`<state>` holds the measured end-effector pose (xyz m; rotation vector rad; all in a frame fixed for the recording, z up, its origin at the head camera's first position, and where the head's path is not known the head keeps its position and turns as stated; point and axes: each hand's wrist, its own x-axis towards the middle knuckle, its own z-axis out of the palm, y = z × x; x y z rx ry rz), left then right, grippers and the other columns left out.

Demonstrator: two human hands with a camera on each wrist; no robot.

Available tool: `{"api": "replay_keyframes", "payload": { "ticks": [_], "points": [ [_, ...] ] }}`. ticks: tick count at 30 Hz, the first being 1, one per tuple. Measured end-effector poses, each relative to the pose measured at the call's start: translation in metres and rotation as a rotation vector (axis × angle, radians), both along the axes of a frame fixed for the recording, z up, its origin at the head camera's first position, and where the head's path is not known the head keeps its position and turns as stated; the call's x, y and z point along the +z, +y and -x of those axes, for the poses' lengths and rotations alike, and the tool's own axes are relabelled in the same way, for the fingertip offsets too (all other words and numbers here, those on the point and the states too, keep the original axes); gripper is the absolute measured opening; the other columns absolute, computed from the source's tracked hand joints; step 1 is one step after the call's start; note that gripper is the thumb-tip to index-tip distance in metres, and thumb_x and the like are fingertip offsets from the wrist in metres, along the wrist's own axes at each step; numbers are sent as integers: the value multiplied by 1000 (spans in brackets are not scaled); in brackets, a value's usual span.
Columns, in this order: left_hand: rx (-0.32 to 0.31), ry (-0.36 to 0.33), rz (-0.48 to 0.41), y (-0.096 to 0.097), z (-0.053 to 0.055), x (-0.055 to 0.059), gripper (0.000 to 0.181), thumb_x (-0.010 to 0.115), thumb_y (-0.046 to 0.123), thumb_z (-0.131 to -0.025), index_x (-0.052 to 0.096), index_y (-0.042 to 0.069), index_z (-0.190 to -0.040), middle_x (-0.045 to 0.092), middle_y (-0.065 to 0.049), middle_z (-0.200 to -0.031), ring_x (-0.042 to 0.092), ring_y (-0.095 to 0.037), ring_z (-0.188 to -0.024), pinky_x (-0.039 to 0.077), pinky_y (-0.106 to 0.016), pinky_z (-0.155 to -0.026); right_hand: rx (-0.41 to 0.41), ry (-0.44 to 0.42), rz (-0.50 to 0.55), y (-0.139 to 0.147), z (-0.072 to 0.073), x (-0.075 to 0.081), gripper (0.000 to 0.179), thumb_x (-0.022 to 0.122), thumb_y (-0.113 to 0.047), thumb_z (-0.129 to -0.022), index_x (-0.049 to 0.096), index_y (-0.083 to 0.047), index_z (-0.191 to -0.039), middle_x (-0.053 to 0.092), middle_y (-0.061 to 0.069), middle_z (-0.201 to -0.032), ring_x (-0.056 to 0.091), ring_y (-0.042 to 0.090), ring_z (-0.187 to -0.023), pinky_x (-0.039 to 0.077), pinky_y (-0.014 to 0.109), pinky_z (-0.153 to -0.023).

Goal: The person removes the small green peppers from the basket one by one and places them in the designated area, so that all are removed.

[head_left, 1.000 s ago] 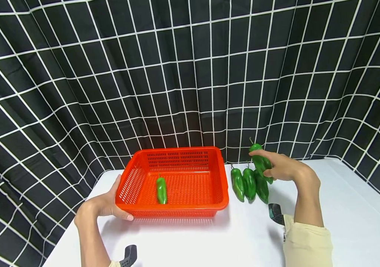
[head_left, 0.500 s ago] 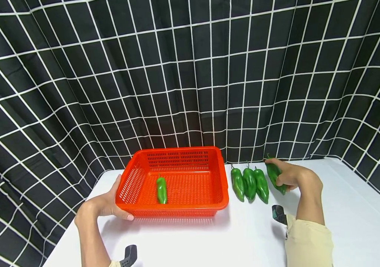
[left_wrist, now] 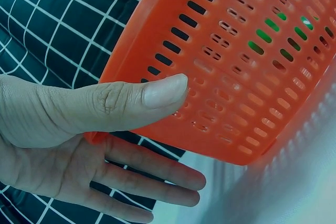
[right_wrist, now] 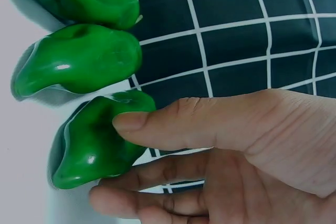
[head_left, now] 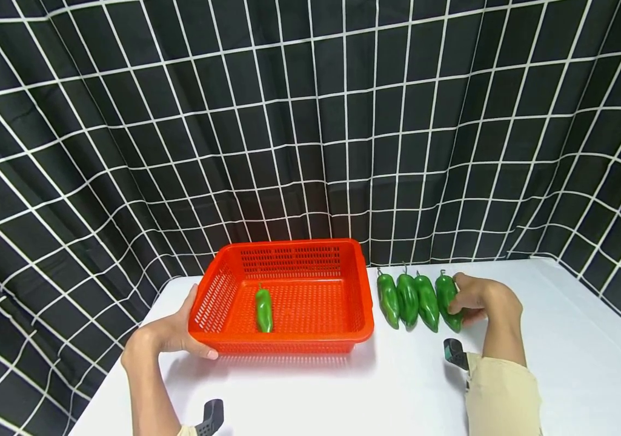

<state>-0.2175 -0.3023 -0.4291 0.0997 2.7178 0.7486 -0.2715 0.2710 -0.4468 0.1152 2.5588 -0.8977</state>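
Observation:
My left hand [head_left: 171, 330] rests at the near left corner of a red perforated plastic basket [head_left: 288, 346]. Its thumb lies on the front wall, and the left wrist view shows several straight fingers [left_wrist: 152, 166] beside the corner. Inside the basket lies one green pepper [head_left: 264, 312]. To the right of it, green peppers lie side by side in a row, stems toward the back. My right hand [head_left: 479, 297] pinches the rightmost green pepper [head_left: 446, 303] on the table; its thumb presses the top, fingertips at the far side. Another pepper [right_wrist: 79, 59] lies just beside it.
A white table [head_left: 299, 393] carries everything. Dark cloth with a white grid [head_left: 310, 121] hangs behind and at both sides, close to the basket's back and the pepper stems.
My right hand has brought its pepper from above the row down to the table, then left against the row's right end. The left hand and basket stay still.

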Motion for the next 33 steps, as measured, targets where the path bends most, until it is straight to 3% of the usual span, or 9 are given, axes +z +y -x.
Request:
{"api": "replay_keyframes", "payload": {
  "ticks": [3,9,12,19,22,33],
  "points": [
    [4,-1,4,0,0,1,154,96,46,-68,-17,9,-165,10,-30,-172,36,-52,-145,43,-73,-111,20,6,30,0,1,-1,46,67,-5,-85,48,6,-126,71,16,-97,76,19,-78,62,37,-79],
    [-2,2,-3,1,-1,3,153,96,45,-68,-17,7,-165,11,-31,-171,36,-53,-145,43,-73,-111,36,-18,29,-2,5,-1,79,70,-6,-90,25,9,-154,62,34,-121,76,17,-80,63,34,-79],
    [5,0,-2,2,-1,3,153,96,45,-68,-16,8,-165,13,-31,-171,37,-52,-144,44,-73,-111,34,-25,20,-2,7,-1,85,71,-7,-90,20,9,-156,58,38,-126,76,17,-79,63,34,-79],
    [-2,-5,-6,2,-1,2,154,96,45,-68,-17,8,-165,10,-30,-172,35,-52,-146,42,-74,-112,46,-37,51,-1,6,1,84,69,-6,-89,21,12,-155,66,31,-121,80,23,-87,55,53,-101],
    [6,-5,-3,2,-1,2,154,96,45,-68,-17,9,-165,11,-30,-172,35,-52,-145,42,-73,-112,45,-36,64,-2,6,1,83,68,-5,-90,20,13,-155,69,28,-116,80,24,-87,54,56,-103],
    [25,-11,-9,2,-2,3,153,96,44,-68,-18,11,-165,12,-29,-172,36,-51,-145,43,-73,-112,22,-30,78,-4,5,2,91,66,-11,-94,6,16,-157,66,32,-116,78,24,-86,64,42,-88]
  ]
}}
